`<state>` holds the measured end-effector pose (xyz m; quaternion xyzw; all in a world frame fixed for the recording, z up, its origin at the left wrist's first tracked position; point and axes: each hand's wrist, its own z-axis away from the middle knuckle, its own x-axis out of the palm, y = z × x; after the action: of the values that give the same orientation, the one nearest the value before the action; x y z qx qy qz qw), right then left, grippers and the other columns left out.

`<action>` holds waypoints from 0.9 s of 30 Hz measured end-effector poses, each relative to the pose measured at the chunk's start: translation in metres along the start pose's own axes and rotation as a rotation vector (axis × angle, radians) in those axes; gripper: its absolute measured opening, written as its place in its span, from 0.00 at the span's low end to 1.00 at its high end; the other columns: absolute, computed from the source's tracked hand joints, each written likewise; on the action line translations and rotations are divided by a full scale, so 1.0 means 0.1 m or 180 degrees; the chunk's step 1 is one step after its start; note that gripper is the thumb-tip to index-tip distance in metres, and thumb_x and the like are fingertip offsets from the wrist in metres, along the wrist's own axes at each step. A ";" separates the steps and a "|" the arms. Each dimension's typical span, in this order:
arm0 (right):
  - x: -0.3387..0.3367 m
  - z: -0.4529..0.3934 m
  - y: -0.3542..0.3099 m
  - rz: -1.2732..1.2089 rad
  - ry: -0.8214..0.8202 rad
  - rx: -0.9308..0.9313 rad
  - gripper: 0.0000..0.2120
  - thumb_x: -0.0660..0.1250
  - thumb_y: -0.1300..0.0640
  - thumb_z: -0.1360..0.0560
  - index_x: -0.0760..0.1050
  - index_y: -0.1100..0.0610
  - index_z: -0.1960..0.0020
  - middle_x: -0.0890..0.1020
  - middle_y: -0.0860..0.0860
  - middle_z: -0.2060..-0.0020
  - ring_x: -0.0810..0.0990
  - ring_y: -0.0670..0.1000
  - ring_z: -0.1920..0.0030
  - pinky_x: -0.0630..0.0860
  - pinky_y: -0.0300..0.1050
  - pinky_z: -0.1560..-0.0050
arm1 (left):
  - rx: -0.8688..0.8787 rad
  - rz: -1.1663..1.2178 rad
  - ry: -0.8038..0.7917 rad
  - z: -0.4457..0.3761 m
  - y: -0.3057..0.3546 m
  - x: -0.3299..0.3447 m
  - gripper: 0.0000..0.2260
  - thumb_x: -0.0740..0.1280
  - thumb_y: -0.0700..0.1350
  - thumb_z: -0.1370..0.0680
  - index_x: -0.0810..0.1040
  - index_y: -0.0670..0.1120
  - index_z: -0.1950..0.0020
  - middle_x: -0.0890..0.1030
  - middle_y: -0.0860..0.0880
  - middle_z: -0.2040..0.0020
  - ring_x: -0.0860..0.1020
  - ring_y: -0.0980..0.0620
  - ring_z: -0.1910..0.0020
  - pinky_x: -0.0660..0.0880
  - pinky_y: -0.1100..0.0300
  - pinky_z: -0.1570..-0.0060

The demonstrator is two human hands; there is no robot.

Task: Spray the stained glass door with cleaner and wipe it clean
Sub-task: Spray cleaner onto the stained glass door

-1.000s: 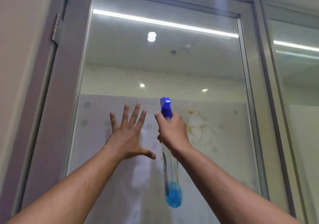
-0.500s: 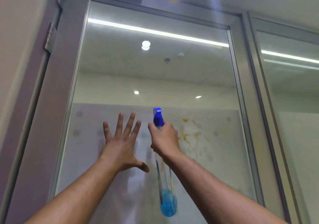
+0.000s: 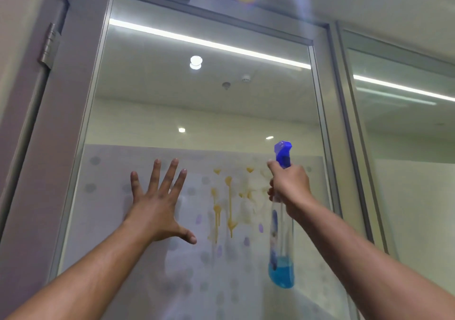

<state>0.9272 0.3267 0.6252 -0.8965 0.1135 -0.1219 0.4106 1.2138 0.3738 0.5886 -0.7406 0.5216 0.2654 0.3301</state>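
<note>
A tall glass door (image 3: 202,112) in a metal frame fills the view. The left hand (image 3: 157,204) is splayed flat on the glass; the right hand (image 3: 290,189) grips the spray bottle (image 3: 282,245) just right of the yellow stain (image 3: 229,204). Aimed off target, the spray could wet the left hand or miss the drips.

Left hand (image 3: 157,211) sits flat against the glass door (image 3: 197,112), low and left of centre, with the stains (image 3: 229,204) just to its right, between the 2 hands. Right hand (image 3: 290,189) is out in front of the glass, right of the stains, wrapped round the neck of the spray bottle (image 3: 282,245), which hangs below it with the nozzle above the fist. Hinge (image 3: 49,46) sits up on the left of the frame (image 3: 61,147), and a second glass panel (image 3: 406,147) stands to the right of the door.
</note>
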 end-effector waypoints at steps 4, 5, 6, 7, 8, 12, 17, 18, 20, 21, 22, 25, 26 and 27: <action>-0.37 -0.15 0.25 0.0152 0.0230 0.0139 0.13 0.67 0.48 0.25 0.75 0.58 0.54 0.79 0.56 0.67 0.80 0.56 0.73 0.80 0.52 0.65 | 0.0024 -0.0009 -0.0024 0.01 0.01 -0.03 0.75 0.60 0.89 0.47 0.19 0.52 0.22 0.13 0.50 0.25 0.17 0.38 0.24 0.33 0.21 0.25; -0.42 -0.15 0.30 0.0191 0.0210 0.0154 0.13 0.66 0.47 0.26 0.75 0.58 0.54 0.79 0.56 0.67 0.80 0.56 0.73 0.80 0.52 0.65 | 0.0047 -0.0014 -0.0008 0.02 0.01 -0.04 0.75 0.60 0.89 0.47 0.19 0.52 0.21 0.14 0.49 0.24 0.18 0.38 0.23 0.33 0.21 0.25; -0.44 -0.14 0.33 0.0231 0.0163 0.0171 0.13 0.66 0.47 0.26 0.74 0.58 0.55 0.78 0.56 0.67 0.79 0.56 0.73 0.80 0.52 0.65 | 0.0073 -0.0014 0.0027 0.03 0.00 -0.05 0.74 0.60 0.89 0.46 0.20 0.52 0.21 0.16 0.49 0.23 0.19 0.38 0.22 0.35 0.21 0.24; -0.44 -0.10 0.34 0.0274 0.0093 0.0185 0.13 0.66 0.47 0.26 0.74 0.58 0.55 0.78 0.55 0.68 0.79 0.56 0.74 0.79 0.51 0.65 | 0.0098 -0.0018 0.0077 0.04 -0.02 -0.05 0.74 0.60 0.89 0.46 0.21 0.51 0.21 0.17 0.48 0.22 0.20 0.38 0.21 0.36 0.21 0.24; -0.41 -0.04 0.33 0.0321 -0.0010 0.0189 0.13 0.66 0.48 0.25 0.74 0.58 0.56 0.77 0.55 0.68 0.79 0.55 0.74 0.78 0.51 0.65 | 0.0119 -0.0035 0.0125 0.06 -0.04 -0.05 0.74 0.60 0.89 0.45 0.22 0.50 0.20 0.18 0.48 0.21 0.21 0.38 0.20 0.37 0.22 0.23; -0.09 0.35 0.13 0.0409 -0.0691 -0.0023 0.11 0.66 0.50 0.25 0.69 0.55 0.61 0.72 0.53 0.73 0.73 0.53 0.80 0.72 0.48 0.69 | 0.0173 -0.0232 0.0159 0.14 -0.11 0.01 0.75 0.62 0.87 0.43 0.21 0.44 0.22 0.19 0.46 0.20 0.21 0.38 0.20 0.37 0.23 0.22; 0.46 0.85 -0.13 0.0519 -0.1663 -0.0229 0.11 0.66 0.52 0.24 0.68 0.55 0.62 0.72 0.53 0.74 0.75 0.53 0.79 0.72 0.45 0.70 | 0.0184 -0.0314 0.0129 0.15 -0.13 0.06 0.76 0.65 0.86 0.43 0.23 0.44 0.19 0.18 0.45 0.21 0.21 0.38 0.21 0.35 0.23 0.23; 0.53 0.92 -0.14 0.0498 -0.1753 -0.0232 0.11 0.65 0.52 0.23 0.68 0.55 0.61 0.73 0.53 0.74 0.76 0.53 0.79 0.72 0.45 0.69 | 0.0184 -0.0331 0.0137 0.14 -0.14 0.07 0.76 0.65 0.86 0.43 0.23 0.45 0.19 0.17 0.45 0.21 0.20 0.38 0.21 0.35 0.23 0.23; 0.61 1.01 -0.10 0.0422 -0.1819 -0.0226 0.12 0.65 0.52 0.23 0.67 0.55 0.61 0.73 0.52 0.73 0.76 0.52 0.79 0.72 0.44 0.69 | 0.0188 -0.0360 0.0154 0.13 -0.16 0.09 0.76 0.66 0.85 0.43 0.22 0.45 0.19 0.16 0.46 0.22 0.20 0.39 0.21 0.34 0.24 0.23; 0.62 1.03 -0.07 0.0424 -0.1818 -0.0227 0.11 0.65 0.52 0.23 0.67 0.54 0.61 0.73 0.52 0.73 0.76 0.52 0.79 0.71 0.43 0.70 | 0.0189 -0.0360 0.0162 0.13 -0.16 0.10 0.76 0.66 0.85 0.43 0.22 0.46 0.20 0.16 0.46 0.22 0.20 0.39 0.21 0.34 0.24 0.22; 0.61 1.04 -0.03 0.0462 -0.1807 -0.0232 0.11 0.65 0.52 0.23 0.68 0.54 0.61 0.73 0.52 0.73 0.76 0.51 0.79 0.72 0.43 0.70 | 0.0188 -0.0353 0.0174 0.13 -0.17 0.11 0.76 0.66 0.85 0.43 0.22 0.46 0.20 0.16 0.46 0.22 0.20 0.39 0.21 0.34 0.24 0.23; 0.49 0.96 0.14 0.0537 -0.1679 -0.0204 0.12 0.66 0.52 0.23 0.69 0.54 0.62 0.73 0.53 0.73 0.76 0.52 0.80 0.72 0.45 0.69 | 0.0182 -0.0353 0.0178 0.12 -0.17 0.12 0.76 0.67 0.85 0.42 0.21 0.46 0.20 0.15 0.47 0.23 0.19 0.40 0.21 0.33 0.25 0.23; 0.41 0.91 0.21 0.0503 -0.1567 -0.0167 0.13 0.67 0.52 0.23 0.69 0.54 0.63 0.73 0.53 0.74 0.76 0.53 0.80 0.72 0.46 0.69 | 0.0182 -0.0350 0.0178 0.12 -0.17 0.13 0.76 0.66 0.85 0.42 0.21 0.46 0.20 0.16 0.47 0.23 0.19 0.40 0.21 0.33 0.25 0.22; 0.32 0.84 0.27 0.0464 -0.1412 -0.0127 0.13 0.67 0.52 0.22 0.70 0.54 0.63 0.73 0.54 0.75 0.76 0.53 0.80 0.72 0.46 0.70 | 0.0181 -0.0357 0.0185 0.11 -0.17 0.13 0.76 0.66 0.85 0.43 0.21 0.46 0.20 0.16 0.47 0.22 0.19 0.40 0.21 0.33 0.24 0.23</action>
<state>0.9808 0.3590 0.5552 -0.8987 0.0873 0.1103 0.4154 1.2334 0.3791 0.5757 -0.7664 0.4960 0.2099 0.3501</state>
